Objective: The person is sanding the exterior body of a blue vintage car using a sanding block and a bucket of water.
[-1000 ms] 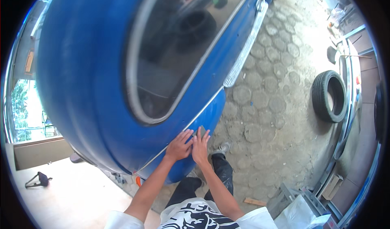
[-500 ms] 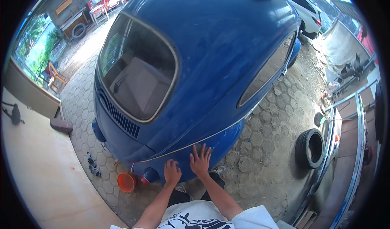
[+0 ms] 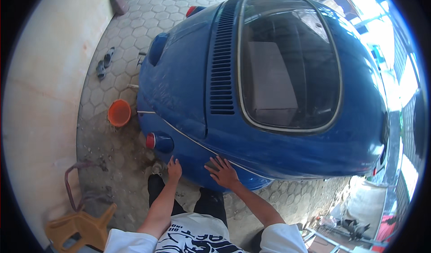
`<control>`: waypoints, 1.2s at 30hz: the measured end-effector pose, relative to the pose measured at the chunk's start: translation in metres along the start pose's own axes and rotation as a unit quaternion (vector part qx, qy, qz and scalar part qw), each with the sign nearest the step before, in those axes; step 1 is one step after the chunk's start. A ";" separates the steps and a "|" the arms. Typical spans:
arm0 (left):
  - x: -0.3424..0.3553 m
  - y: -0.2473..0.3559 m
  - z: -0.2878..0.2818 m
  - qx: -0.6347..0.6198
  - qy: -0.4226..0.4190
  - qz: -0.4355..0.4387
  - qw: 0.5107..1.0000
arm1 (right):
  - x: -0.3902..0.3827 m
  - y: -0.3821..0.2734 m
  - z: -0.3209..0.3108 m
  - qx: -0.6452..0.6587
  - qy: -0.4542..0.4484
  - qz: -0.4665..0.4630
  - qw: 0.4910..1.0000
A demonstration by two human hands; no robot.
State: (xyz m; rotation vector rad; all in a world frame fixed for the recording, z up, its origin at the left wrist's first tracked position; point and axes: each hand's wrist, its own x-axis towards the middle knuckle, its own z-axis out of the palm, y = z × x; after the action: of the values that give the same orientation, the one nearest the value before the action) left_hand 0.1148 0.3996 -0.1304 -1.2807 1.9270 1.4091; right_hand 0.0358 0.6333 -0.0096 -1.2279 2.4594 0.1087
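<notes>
A blue rounded car stands before me, its paint dull and streaked on the rear lid. My right hand lies flat on the rear fender, fingers spread, just below the pale trim strip. Under its fingers shows a small grey-brown piece that looks like sandpaper, pressed against the paint. My left hand is at the fender's edge beside the tail light, fingers loosely extended and nothing seen in them. Whether its fingertips touch the paint I cannot tell.
An orange bucket stands on the paving left of the car. Farther off lies a pair of sandals. A yellow-brown plastic chair is at the lower left, by the pale wall. Metal framing fills the lower right.
The view has swung, so the car now lies crosswise with its rear window at right. My right hand stays on the fender with the piece; my left hand sits farther from it, nearer the tail light.
</notes>
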 end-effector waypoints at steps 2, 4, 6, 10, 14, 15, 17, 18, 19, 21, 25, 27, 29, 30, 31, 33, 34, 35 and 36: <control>-0.002 -0.013 0.039 -0.144 0.077 -0.039 0.986 | 0.023 -0.008 -0.002 0.001 -0.035 -0.058 0.998; -0.003 -0.015 0.078 -0.111 0.214 -0.049 0.969 | 0.054 -0.016 0.003 0.038 -0.012 -0.087 0.995; -0.008 -0.003 0.098 -0.121 0.309 -0.043 0.942 | 0.077 -0.020 0.002 0.040 -0.016 -0.108 0.993; -0.027 0.031 0.092 -0.198 0.292 -0.110 0.929 | 0.070 -0.017 -0.014 0.032 -0.015 -0.071 0.997; -0.035 0.033 0.093 -0.199 0.288 -0.129 0.928 | 0.022 -0.009 -0.016 -0.008 -0.052 -0.081 0.995; -0.035 0.038 0.092 -0.200 0.287 -0.117 0.930 | 0.022 -0.005 -0.018 -0.020 -0.038 -0.082 0.996; -0.035 0.034 0.091 -0.206 0.295 -0.122 0.925 | 0.042 -0.011 -0.013 -0.046 0.012 -0.106 0.993; -0.036 0.037 0.094 -0.208 0.294 -0.110 0.927 | 0.068 -0.014 -0.013 -0.048 0.034 -0.115 0.992; -0.037 0.045 0.096 -0.218 0.295 -0.100 0.925 | 0.093 -0.015 -0.015 -0.053 0.057 -0.122 0.990; -0.033 0.033 0.105 -0.266 0.304 -0.073 0.912 | 0.127 -0.023 -0.007 -0.080 0.068 -0.141 0.984; -0.039 -0.006 0.121 -0.370 0.338 0.028 0.865 | 0.074 -0.023 -0.011 -0.091 0.046 -0.145 0.984; -0.052 -0.007 0.130 -0.345 0.341 -0.023 0.874 | 0.015 -0.011 -0.009 -0.120 0.009 -0.146 0.982; -0.059 0.000 0.128 -0.317 0.337 -0.066 0.884 | 0.004 -0.008 -0.007 -0.148 -0.023 -0.138 0.979; -0.061 0.005 0.123 -0.314 0.320 -0.085 0.890 | 0.014 -0.011 -0.008 -0.147 0.005 -0.141 0.979; -0.063 0.006 0.120 -0.307 0.305 -0.105 0.895 | 0.026 -0.017 -0.007 -0.142 0.032 -0.146 0.979; -0.059 0.009 0.121 -0.322 0.304 -0.094 0.892 | 0.084 -0.031 -0.005 -0.131 0.077 -0.162 0.975; -0.058 0.013 0.125 -0.334 0.301 -0.077 0.890 | 0.104 -0.031 -0.004 -0.136 0.076 -0.160 0.975; -0.059 0.017 0.129 -0.338 0.297 -0.072 0.890 | 0.122 -0.030 -0.004 -0.144 0.080 -0.155 0.974; -0.059 0.016 0.132 -0.340 0.294 -0.073 0.890 | 0.131 -0.031 -0.001 -0.149 0.084 -0.153 0.973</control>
State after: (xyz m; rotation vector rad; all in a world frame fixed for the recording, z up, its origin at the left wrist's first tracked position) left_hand 0.1067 0.5446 -0.1283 -2.3535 1.6354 1.8457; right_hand -0.0112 0.5148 -0.0543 -1.7989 2.4187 0.3091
